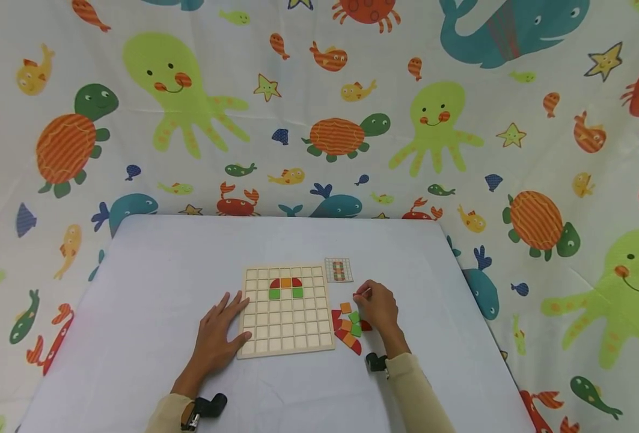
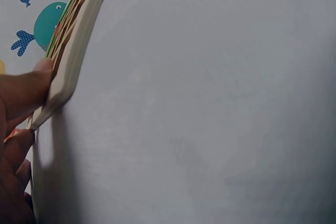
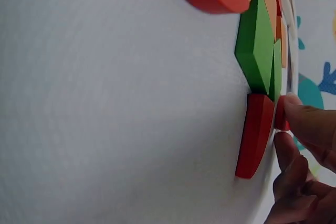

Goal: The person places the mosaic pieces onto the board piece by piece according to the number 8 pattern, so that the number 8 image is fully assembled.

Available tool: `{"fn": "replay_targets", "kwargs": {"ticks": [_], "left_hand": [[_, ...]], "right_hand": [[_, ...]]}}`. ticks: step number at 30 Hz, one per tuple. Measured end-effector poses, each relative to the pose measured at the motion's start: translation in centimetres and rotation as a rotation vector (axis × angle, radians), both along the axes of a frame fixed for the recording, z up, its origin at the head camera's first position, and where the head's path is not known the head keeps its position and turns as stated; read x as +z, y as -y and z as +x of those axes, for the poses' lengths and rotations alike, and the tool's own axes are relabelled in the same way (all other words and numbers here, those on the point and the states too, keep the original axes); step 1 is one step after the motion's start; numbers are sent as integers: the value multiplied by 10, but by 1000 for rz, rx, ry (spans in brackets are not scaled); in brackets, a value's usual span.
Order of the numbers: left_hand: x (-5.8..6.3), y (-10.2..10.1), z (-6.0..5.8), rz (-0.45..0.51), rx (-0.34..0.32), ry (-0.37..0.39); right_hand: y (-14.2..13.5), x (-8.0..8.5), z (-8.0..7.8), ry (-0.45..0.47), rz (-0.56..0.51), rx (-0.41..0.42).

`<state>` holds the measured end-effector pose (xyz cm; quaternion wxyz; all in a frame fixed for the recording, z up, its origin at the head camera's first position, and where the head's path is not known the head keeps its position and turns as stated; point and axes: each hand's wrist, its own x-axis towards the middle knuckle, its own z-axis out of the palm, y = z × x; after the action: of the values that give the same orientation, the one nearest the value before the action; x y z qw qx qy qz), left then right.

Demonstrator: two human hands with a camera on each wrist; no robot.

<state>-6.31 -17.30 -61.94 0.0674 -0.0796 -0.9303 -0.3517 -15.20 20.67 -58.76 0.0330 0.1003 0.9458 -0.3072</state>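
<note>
A wooden grid board [image 1: 284, 346] lies on the white table, with two red curved pieces, one orange square [image 1: 285, 282] and two green squares [image 1: 274, 293] in its upper rows. My left hand [image 1: 216, 337] rests at the board's left edge, fingers spread; in the left wrist view the thumb touches the board's rim [image 2: 79, 61]. Right of the board, my right hand [image 1: 380, 308] pinches a small red piece [image 3: 282, 114] between thumb and fingers. Beneath it is a pile of loose pieces, among them a green block [image 3: 255, 45] and a red curved block [image 3: 256, 135].
A small pattern card [image 1: 339, 270] with a coloured grid design lies by the board's upper right corner. Loose orange [image 1: 345, 308] and red pieces [image 1: 356, 346] sit close along the board's right side. Behind the table [image 1: 162, 270] hangs a sea-animal print cloth [image 1: 297, 78].
</note>
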Motion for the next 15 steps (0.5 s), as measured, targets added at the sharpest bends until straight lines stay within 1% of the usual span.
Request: {"fn": "replay_targets", "kwargs": {"ticks": [3,5,10,11,15], "left_hand": [[1,-1,1,0,-1,10],[2,-1,2,-1,0,27],[2,-1,1,-8,1,53],[2,-1,1,-9,0,49],[1,0,0,-15,1,31]], "right_hand": [[2,-2,1,5,-3,13],[3,-2,1,-1,-23,19],[15,4,2,-64,-125,39],[18,6,2,-83,-147,50],[34,11,-1,-158,-222,136]]}}
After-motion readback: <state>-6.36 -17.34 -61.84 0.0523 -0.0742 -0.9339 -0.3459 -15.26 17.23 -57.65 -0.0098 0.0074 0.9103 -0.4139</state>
